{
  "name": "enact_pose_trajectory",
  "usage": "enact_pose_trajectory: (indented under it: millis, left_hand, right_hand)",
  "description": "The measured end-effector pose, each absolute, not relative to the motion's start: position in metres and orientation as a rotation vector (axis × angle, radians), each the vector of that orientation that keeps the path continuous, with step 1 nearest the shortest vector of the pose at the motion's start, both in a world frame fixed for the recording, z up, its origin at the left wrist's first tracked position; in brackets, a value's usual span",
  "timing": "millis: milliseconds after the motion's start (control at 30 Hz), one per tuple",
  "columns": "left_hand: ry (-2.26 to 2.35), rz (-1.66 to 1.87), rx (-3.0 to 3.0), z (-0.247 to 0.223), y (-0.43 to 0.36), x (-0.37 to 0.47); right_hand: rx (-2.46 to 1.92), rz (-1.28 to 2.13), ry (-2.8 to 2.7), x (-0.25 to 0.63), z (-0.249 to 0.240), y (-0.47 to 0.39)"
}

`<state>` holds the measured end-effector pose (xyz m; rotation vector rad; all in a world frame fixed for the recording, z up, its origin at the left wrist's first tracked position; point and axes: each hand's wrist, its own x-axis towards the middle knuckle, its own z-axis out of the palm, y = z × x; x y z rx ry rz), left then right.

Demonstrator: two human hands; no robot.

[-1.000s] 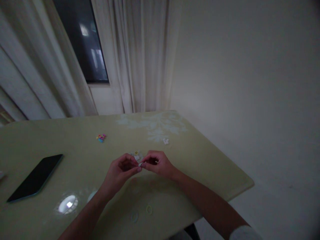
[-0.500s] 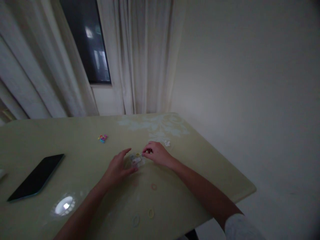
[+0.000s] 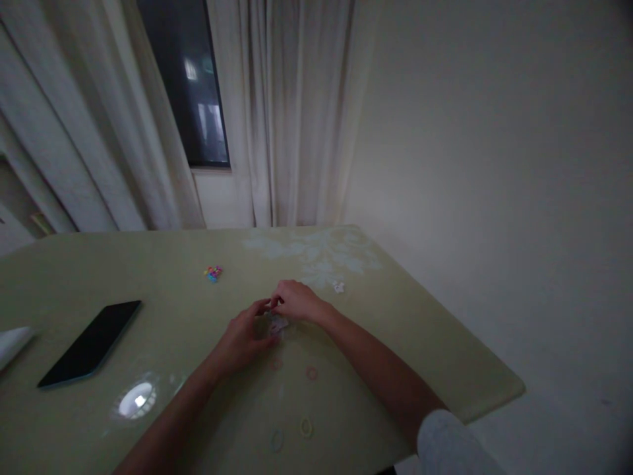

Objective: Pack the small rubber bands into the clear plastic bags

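Observation:
A small crumpled clear plastic bag (image 3: 277,324) lies on the table between my two hands. My left hand (image 3: 246,335) curls round its left side, with fingers and thumb closed on it. Over the far edge of the bag, my right hand (image 3: 297,301) has its fingers pinched together, touching or nearly touching my left fingertips. Whatever sits in that pinch is too small and hidden to name. Nearer to me lie a pink ring (image 3: 311,373), a yellow ring (image 3: 306,427) and a pale ring (image 3: 277,441), all thin and small.
A heap of small colourful pieces (image 3: 213,274) is beyond my left hand, and a white cluster (image 3: 339,287) lies beyond my right. At left are a dark tablet (image 3: 93,343) and a white object (image 3: 14,343). Curtains (image 3: 277,132) and a wall (image 3: 469,185) border the table (image 3: 420,316).
My right hand has moved left over the bag, and my left fingers have closed in on it. The small yellow item at the bag's far edge is now hidden. The view has shifted slightly left.

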<state>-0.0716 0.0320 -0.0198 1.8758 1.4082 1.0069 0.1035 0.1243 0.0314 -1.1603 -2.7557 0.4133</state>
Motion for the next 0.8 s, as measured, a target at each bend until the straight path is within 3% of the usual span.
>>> enact_pose_trajectory:
  millis: [433, 600, 800]
  left_hand:
    - [1.556, 0.912, 1.854, 0.0, 0.024, -0.095]
    - [1.372, 0.632, 1.946, 0.02, 0.01, -0.087]
    - [1.485, 0.382, 2.153, 0.01, -0.005, -0.056]
  right_hand:
    - [-1.111, 0.348, -2.849, 0.103, 0.034, 0.117]
    - [-1.055, 0.289, -2.806, 0.121, 0.046, 0.106]
    - [-0.887, 0.729, -2.927, 0.174, 0.038, 0.079]
